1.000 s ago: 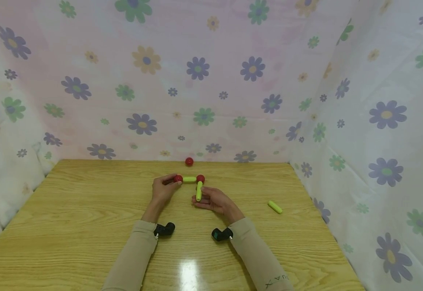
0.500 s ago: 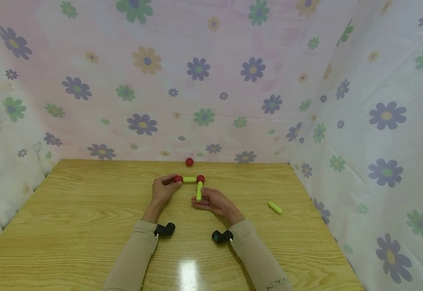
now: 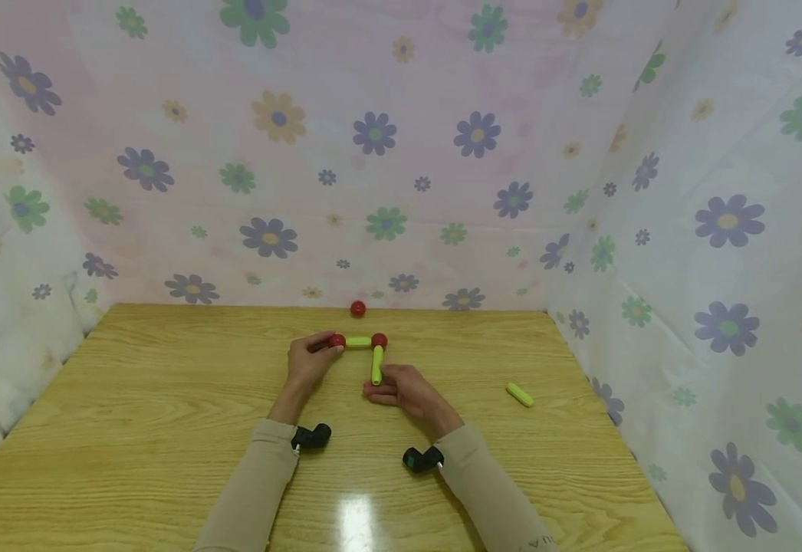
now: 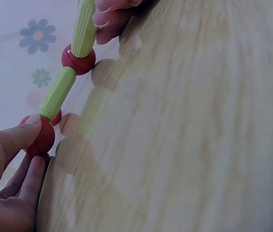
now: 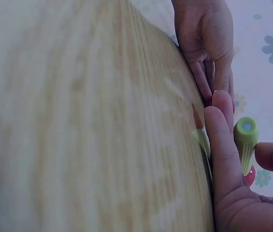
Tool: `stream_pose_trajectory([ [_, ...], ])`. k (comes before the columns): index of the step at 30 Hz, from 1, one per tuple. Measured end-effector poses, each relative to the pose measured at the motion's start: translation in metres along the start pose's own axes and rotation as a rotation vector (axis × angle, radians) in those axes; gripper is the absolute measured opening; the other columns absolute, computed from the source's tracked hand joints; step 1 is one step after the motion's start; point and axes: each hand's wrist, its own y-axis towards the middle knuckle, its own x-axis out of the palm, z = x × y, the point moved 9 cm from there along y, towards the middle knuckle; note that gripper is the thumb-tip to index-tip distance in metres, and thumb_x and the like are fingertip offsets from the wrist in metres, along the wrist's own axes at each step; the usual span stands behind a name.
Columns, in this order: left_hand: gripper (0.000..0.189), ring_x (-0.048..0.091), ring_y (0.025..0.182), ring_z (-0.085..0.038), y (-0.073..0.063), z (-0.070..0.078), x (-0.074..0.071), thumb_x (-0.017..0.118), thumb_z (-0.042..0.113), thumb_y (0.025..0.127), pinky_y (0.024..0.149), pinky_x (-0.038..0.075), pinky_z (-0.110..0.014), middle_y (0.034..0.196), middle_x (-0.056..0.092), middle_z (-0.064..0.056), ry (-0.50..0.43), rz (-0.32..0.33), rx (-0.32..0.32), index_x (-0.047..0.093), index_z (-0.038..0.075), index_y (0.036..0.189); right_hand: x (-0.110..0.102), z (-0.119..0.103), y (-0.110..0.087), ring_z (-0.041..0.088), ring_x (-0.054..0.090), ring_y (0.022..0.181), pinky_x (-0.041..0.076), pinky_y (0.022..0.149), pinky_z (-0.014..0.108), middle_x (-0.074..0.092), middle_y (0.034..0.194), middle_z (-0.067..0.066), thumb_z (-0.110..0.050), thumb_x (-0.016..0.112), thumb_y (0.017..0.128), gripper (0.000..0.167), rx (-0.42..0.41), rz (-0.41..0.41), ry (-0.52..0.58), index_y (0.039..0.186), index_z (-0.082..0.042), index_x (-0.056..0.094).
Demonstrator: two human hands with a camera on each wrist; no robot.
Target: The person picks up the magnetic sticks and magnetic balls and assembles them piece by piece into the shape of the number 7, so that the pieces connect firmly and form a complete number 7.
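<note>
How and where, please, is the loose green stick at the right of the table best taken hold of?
Probably across the middle of the green stick, from above, using the nearer right hand once it is free: the stick is slim, lies flat and slantwise on the table, and both long sides are unobstructed.

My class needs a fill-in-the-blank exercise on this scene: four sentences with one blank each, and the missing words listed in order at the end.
1. The left hand pinches a ball coloured ____.
2. The right hand holds a stick whose far end touches a ____.
3. The loose stick lies on the table, closer to the ____ hand.
4. The head view shows ____ balls in all.

Missing words: red; ball; right; three.
</note>
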Motion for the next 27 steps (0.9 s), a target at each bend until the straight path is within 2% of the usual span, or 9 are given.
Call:
stream_pose_trajectory([
  [4, 0.041, 0.064, 0.118, -0.034, 0.0, 0.0, 0.0, 0.077, 0.004, 0.089, 0.087, 0.055, -0.024, 0.128, 0.066, -0.025, 0.006, -0.001, 0.003, 0.069, 0.0, 0.13, 0.001, 0.002, -0.002, 0.016, 0.073, 0.094, 0.059, 0.089, 0.033, 0.074, 0.102, 0.012, -0.018, 0.036, 0.112, 0.041, 0.004, 0.013, -0.02, 0.13, 0.015, 0.054],
  [9, 0.041, 0.064, 0.117, -0.033, 0.002, 0.0, 0.0, 0.077, 0.005, 0.09, 0.087, 0.055, -0.024, 0.128, 0.066, -0.025, 0.007, 0.001, 0.002, 0.069, 0.0, 0.129, 0.004, 0.004, -0.009, 0.015, 0.073, 0.091, 0.06, 0.087, 0.032, 0.074, 0.096, 0.009, -0.018, 0.037, 0.112, 0.042, 0.012, -0.01, -0.018, 0.127, 0.016, 0.055],
  [15, 0.041, 0.064, 0.118, -0.033, 0.002, 0.001, -0.001, 0.078, 0.005, 0.089, 0.087, 0.054, -0.025, 0.128, 0.067, -0.024, 0.002, 0.001, -0.001, 0.069, 0.001, 0.129, 0.006, 0.005, -0.017, 0.015, 0.073, 0.093, 0.059, 0.089, 0.032, 0.074, 0.097, 0.008, -0.018, 0.038, 0.112, 0.041, 0.017, -0.037, -0.027, 0.129, 0.015, 0.055],
  [27, 0.041, 0.064, 0.117, -0.033, 0.0, 0.001, -0.001, 0.077, 0.006, 0.09, 0.091, 0.054, -0.029, 0.128, 0.066, -0.024, 0.015, 0.003, -0.006, 0.069, 0.001, 0.129, 0.007, 0.01, -0.025, 0.015, 0.073, 0.09, 0.06, 0.086, 0.033, 0.073, 0.098, 0.009, -0.019, 0.039, 0.112, 0.037, 0.023, -0.039, -0.034, 0.127, 0.011, 0.056],
])
